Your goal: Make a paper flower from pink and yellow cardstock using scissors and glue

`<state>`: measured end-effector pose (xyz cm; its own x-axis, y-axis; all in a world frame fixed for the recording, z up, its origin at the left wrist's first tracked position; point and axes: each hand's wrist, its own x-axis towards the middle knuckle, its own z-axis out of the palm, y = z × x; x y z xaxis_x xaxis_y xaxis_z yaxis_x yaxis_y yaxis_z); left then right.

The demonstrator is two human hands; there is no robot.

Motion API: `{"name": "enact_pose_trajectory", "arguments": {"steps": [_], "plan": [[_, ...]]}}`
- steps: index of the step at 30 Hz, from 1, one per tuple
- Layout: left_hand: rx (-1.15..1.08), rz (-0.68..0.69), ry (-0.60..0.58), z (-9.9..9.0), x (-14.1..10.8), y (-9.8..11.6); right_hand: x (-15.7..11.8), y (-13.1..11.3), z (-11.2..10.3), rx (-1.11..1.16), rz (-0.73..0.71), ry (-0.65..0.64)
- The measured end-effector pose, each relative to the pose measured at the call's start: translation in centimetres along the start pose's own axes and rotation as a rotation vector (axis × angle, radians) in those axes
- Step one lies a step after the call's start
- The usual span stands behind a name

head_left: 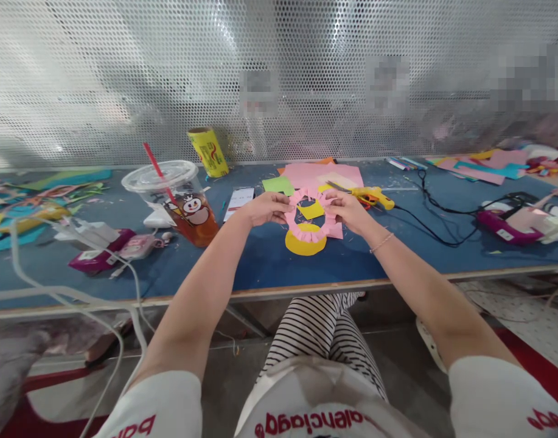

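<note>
Between my two hands a pink paper ring with a cut, fringed edge is held above the table. My left hand pinches its left side, and my right hand pinches its right side. Below the ring lies a yellow paper disc, partly covered by it. A smaller yellow paper piece shows through the ring's opening. Behind the hands are pink sheets and a green piece. Beyond my right hand lies a yellow glue gun with a black cable.
A plastic drink cup with a red straw stands left of my left arm, near a phone and a yellow roll. Purple power strips and cables lie at both sides. A perforated metal panel rises behind the blue table.
</note>
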<state>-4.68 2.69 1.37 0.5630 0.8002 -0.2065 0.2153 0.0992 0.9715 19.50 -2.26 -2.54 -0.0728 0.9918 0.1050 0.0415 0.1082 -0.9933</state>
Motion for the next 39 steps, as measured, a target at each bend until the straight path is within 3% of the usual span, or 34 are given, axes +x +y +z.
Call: {"name": "enact_pose_trajectory", "arguments": {"steps": [6,14,23,33,39], "plan": [[0.118,-0.179,-0.121,-0.6,0.1,-0.3,-0.5,-0.4,-0.4,-0.177,0.159,-0.126],[0.215,-0.198,-0.136,-0.9,0.4,-0.9,-0.5,-0.2,0.0,-0.210,0.209,-0.126],[0.216,-0.187,-0.204,-1.5,0.8,-1.9,-0.1,1.1,-0.2,-0.299,0.118,-0.160],[0.251,-0.195,-0.162,-1.3,0.9,-2.0,0.1,1.2,-0.3,-0.547,-0.011,-0.138],[0.298,-0.188,-0.140,-1.4,1.1,-2.2,0.7,2.2,-0.7,-0.549,-0.066,-0.165]]}}
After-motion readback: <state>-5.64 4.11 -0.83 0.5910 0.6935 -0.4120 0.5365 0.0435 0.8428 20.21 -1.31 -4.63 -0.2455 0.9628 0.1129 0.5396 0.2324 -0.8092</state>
